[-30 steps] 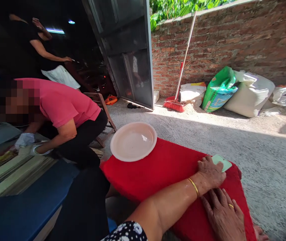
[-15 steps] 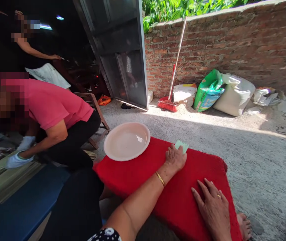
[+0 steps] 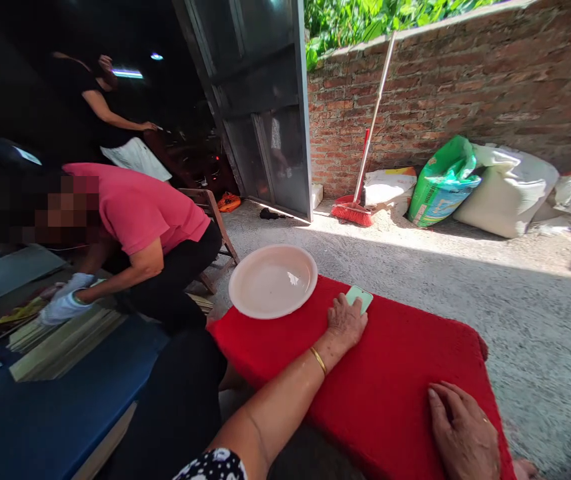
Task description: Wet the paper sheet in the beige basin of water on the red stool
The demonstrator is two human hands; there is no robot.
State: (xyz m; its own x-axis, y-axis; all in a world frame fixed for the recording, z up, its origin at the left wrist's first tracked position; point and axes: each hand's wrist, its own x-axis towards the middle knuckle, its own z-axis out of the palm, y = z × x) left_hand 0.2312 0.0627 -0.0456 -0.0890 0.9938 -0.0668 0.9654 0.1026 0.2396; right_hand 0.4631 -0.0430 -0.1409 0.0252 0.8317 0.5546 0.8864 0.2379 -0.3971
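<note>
My left hand [image 3: 348,323], with a gold bangle on its wrist, is closed on a flat, pale-green rectangular piece [image 3: 360,298]. It presses this piece down on a red cloth-covered surface [image 3: 390,360], near the far edge. My fingers hide the piece's near part, and I cannot tell its exact kind. My right hand [image 3: 465,430] rests open on the red cloth near the right edge, fingers lightly bent and holding nothing. A wide, pale pink basin [image 3: 273,283] sits at the far left corner of the cloth, apart from my left hand.
To the left, a person in a pink shirt [image 3: 145,203] bends over strips [image 3: 65,347] on a blue surface [image 3: 40,420], wearing white gloves. Another person [image 3: 110,113] stands in the dark doorway. Beyond are a metal door [image 3: 265,113], broom [image 3: 353,212], filled sacks [image 3: 508,190] and brick wall [image 3: 465,93].
The view has swung left. My left hand has moved the pale-green piece toward the basin. My right hand has shifted toward the right edge, its fingers closer together.
</note>
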